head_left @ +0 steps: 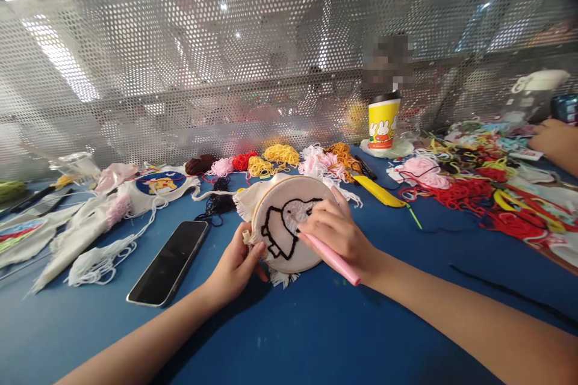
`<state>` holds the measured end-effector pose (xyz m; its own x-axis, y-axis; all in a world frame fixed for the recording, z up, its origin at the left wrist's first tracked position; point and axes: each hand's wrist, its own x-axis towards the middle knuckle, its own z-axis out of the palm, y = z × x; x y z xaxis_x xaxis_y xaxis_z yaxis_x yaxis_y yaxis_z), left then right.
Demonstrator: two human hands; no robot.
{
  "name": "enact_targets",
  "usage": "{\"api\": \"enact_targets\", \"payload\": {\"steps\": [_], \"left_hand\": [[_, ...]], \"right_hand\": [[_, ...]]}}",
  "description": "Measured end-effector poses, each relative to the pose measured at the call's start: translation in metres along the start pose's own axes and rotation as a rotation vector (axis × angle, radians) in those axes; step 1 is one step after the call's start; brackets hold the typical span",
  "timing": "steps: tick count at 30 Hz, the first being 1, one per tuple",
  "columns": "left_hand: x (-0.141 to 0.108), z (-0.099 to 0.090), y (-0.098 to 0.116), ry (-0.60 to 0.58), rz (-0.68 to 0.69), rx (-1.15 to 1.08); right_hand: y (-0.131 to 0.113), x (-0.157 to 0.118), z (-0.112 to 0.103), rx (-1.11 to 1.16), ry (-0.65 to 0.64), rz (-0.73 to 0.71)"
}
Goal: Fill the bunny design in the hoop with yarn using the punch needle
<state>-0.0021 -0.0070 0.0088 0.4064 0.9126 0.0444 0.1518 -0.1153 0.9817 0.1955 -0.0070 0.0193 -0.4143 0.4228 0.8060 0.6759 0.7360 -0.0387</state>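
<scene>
A round embroidery hoop (311, 266) holds pale cloth with a black yarn outline of a figure and a patch of whitish-grey fill. My left hand (237, 261) grips the hoop's lower left edge, thumb on the front. In my right hand (336, 228) is a pink punch needle (332, 257), its handle slanting down to the right. The tip points at the filled patch on the cloth, and my fingers hide where it meets the fabric. White yarn (212, 194) runs leftward from behind the hoop. Frayed cloth hangs out around the hoop's rim.
A black-screened phone (168, 264) lies left of the hoop. Yarn bundles (266, 159) line the back, near a yellow rabbit-print cup (383, 122) and a yellow cutter (378, 191). Red yarn (469, 195) and another person's hand (557, 141) are at right. A perforated metal panel (180, 72) stands behind.
</scene>
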Motion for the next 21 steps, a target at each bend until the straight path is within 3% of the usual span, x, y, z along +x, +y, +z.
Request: {"api": "enact_targets", "payload": {"steps": [7,11,15,21], "left_hand": [[-0.001,0.000,0.001,-0.038,0.040,0.007],[-0.002,0.000,0.001,-0.055,0.064,0.039],[-0.001,0.000,0.000,-0.074,0.070,0.035],[-0.002,-0.001,-0.003,-0.117,0.067,0.009]], "right_hand": [[-0.006,0.000,0.001,0.047,0.029,0.218],[-0.007,0.001,0.001,0.048,0.022,0.156],[-0.010,0.002,0.004,-0.105,0.022,0.113],[-0.008,0.003,0.009,-0.093,0.001,0.213]]}}
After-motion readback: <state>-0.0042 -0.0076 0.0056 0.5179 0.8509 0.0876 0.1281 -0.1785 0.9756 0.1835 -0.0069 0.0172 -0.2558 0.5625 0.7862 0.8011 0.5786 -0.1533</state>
